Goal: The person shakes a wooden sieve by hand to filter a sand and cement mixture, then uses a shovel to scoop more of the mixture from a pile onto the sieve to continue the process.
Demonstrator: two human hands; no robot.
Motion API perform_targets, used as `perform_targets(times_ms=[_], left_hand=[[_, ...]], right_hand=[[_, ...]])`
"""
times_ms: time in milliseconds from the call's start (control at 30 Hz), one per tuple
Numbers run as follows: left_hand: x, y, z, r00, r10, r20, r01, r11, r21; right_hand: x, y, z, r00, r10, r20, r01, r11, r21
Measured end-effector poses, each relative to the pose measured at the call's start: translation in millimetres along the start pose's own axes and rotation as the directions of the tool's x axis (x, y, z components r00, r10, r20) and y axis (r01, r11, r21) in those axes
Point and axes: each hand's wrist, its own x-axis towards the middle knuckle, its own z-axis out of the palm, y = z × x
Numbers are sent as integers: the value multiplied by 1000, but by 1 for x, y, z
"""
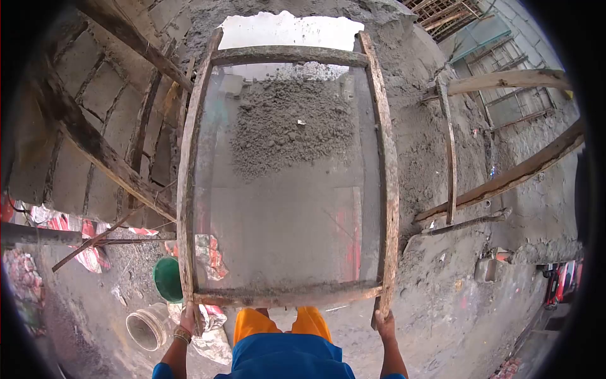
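Observation:
A large wooden-framed sieve (387, 189) stretches out in front of me, with fine mesh between its rails. Grey, lumpy sand (293, 126) lies on the far half of the mesh, with a small pale scrap on it. My left hand (188, 321) is wrapped round the near end of the left rail, a bracelet on its wrist. The near end of the right rail is gripped by my right hand (384, 324). Through the near half of the mesh, the ground and a red-and-white sack show faintly.
A green bucket (167, 278) and a pale bucket (147, 327) stand at the left, beside a sack (211, 341). Wooden beams (107, 151) lean over blocks on the left. At the right is a wooden frame (450, 151) on grey sand.

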Motion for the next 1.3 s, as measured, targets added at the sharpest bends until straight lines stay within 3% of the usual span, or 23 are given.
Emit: perform_targets(times_ms=[67,167,267,333,367,400,433,467,500,533,667,800,867,900,933,967,1033,1067,1100,1133,1200,1267,1300], left_hand=[[-16,-82,-22,995,96,-31,-95,995,30],[-38,-129,-25,985,170,-40,-171,985,-22],[27,-100,0,988,139,-70,-141,990,-23],[74,21,59,981,183,-66,-179,982,64],[106,64,72,990,120,-68,-121,993,-11],[124,117,82,984,148,-104,-128,976,179],[119,182,93,996,72,-47,-61,977,203],[86,247,109,992,119,-47,-108,976,187],[67,292,111,977,211,38,-214,966,144],[37,335,114,971,232,51,-237,961,143],[-22,392,83,954,265,137,-292,924,245],[-36,281,49,987,121,108,-141,969,204],[6,151,11,994,88,66,-96,988,122],[2,102,9,991,102,82,-109,990,94],[9,43,0,997,72,15,-73,995,72],[5,-8,-9,996,82,-45,-79,996,51],[-16,-99,-34,987,159,-10,-159,987,-2],[-33,-135,-42,983,181,-26,-181,983,-9],[-46,-151,-43,979,202,-42,-203,979,-20],[-37,-160,-42,982,185,-41,-186,982,-21],[-31,-161,-48,983,181,-7,-181,984,2],[18,-101,-15,990,133,-40,-134,991,-28],[56,-75,-5,997,79,-7,-79,991,-110]], right_hand=[[-41,10,0,956,269,114,-286,941,182],[-63,70,4,980,182,79,-191,974,124],[14,62,23,959,254,127,-260,965,26],[109,-8,51,992,125,9,-126,991,51],[146,-73,53,987,159,-38,-158,987,14],[186,-115,45,974,213,-75,-220,970,-101],[215,-161,33,990,75,-119,-100,970,-224],[228,-213,14,981,-8,-194,-51,954,-296],[226,-268,-8,988,-43,-148,15,983,-183],[220,-327,-32,991,-55,-124,24,971,-238],[177,-399,-72,984,-148,-97,106,932,-347],[101,-266,-47,996,-65,-58,48,965,-256],[48,-162,-19,999,-8,-50,-7,956,-293],[25,-101,-5,999,32,-1,-32,994,-107],[4,-60,2,984,169,49,-168,986,-20],[-17,-7,6,984,177,22,-177,984,-17],[-62,28,1,946,292,140,-314,933,178],[-77,29,-5,936,309,169,-335,930,155],[-88,27,-9,925,324,199,-352,927,129],[-91,27,-7,966,211,146,-230,965,129],[-74,42,-2,950,280,137,-297,945,134],[-15,7,17,927,356,115,-368,923,114],[21,2,31,966,259,16,-259,959,118]])
